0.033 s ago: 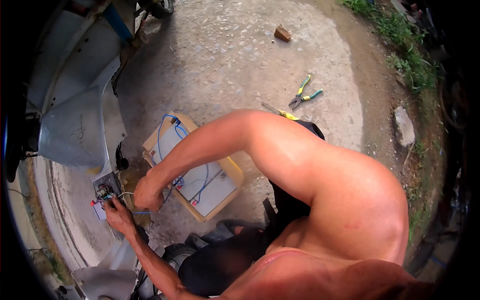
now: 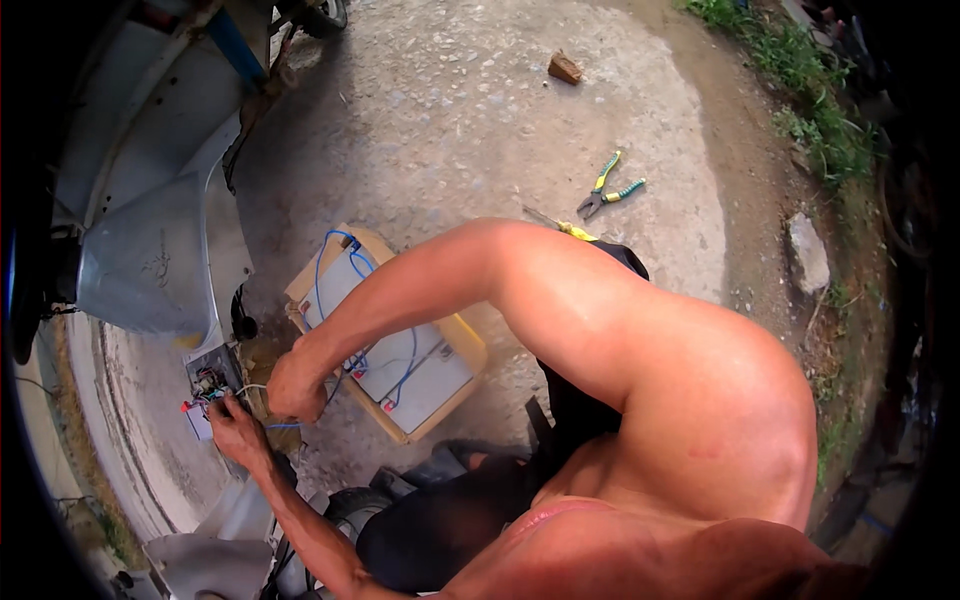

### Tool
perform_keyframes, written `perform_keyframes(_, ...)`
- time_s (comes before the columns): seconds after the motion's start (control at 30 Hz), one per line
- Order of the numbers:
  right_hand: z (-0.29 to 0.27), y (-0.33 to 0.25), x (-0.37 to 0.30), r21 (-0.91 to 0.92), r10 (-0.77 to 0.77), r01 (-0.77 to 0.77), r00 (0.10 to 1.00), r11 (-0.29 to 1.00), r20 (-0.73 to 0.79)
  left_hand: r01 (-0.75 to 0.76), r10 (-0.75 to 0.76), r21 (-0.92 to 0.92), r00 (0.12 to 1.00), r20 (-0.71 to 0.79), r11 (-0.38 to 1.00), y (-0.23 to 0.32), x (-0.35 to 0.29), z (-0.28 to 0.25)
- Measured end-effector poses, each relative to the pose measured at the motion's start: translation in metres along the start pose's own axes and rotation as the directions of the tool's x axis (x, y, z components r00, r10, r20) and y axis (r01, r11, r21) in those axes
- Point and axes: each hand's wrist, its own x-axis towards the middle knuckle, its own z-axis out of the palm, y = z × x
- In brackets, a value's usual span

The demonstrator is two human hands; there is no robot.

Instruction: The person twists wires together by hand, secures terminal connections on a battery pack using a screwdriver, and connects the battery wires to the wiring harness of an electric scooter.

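My left hand (image 2: 238,432) reaches to a bundle of thin coloured wires (image 2: 210,380) in an open compartment of a grey vehicle. Its fingertips are pinched together at the bundle's near side. Just to the right, my right hand (image 2: 297,388) is closed, and a pale wire (image 2: 251,387) runs from it toward the bundle. Beside my left fingers sits a small white box-shaped part (image 2: 198,422) with a red corner. Under my right forearm stands a cardboard box (image 2: 402,436) holding grey battery-like blocks (image 2: 440,388), with blue wires (image 2: 411,362) across their tops.
Grey body panels (image 2: 150,265) rise on the left. Combination pliers (image 2: 597,203) and a yellow-handled screwdriver (image 2: 577,231) lie on the concrete ground beyond my right arm. Farther off are a brown block (image 2: 565,67) and, at the right, a pale stone (image 2: 808,252) near grass.
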Motion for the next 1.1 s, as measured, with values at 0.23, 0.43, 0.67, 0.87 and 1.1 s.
perform_keyframes(0.23,-0.013,0.005,-0.016,0.046,0.082,-0.083,0.996,0.995,0.037,0.126,-0.1,-0.23,0.988,0.12,0.965,0.004,-0.002,-0.014)
perform_keyframes(0.43,-0.01,0.049,-0.013,0.448,0.129,-0.149,0.989,0.881,0.076,-0.014,0.02,-0.094,0.998,0.064,0.996,0.022,-0.002,-0.029)
perform_keyframes(0.67,-0.037,0.126,-0.061,0.836,0.494,-0.288,0.869,0.467,0.024,-0.415,0.419,-0.062,0.89,0.179,0.908,0.089,0.014,-0.043)
perform_keyframes(0.87,-0.041,0.188,-0.116,0.767,0.801,-0.472,0.592,0.435,-0.09,-0.546,0.586,-0.288,0.512,0.628,0.787,0.224,-0.004,-0.025)
perform_keyframes(1.1,-0.033,0.202,-0.199,0.556,0.871,-0.688,0.468,0.466,-0.151,-0.395,0.611,-0.468,0.461,0.643,0.791,0.264,-0.034,0.028)
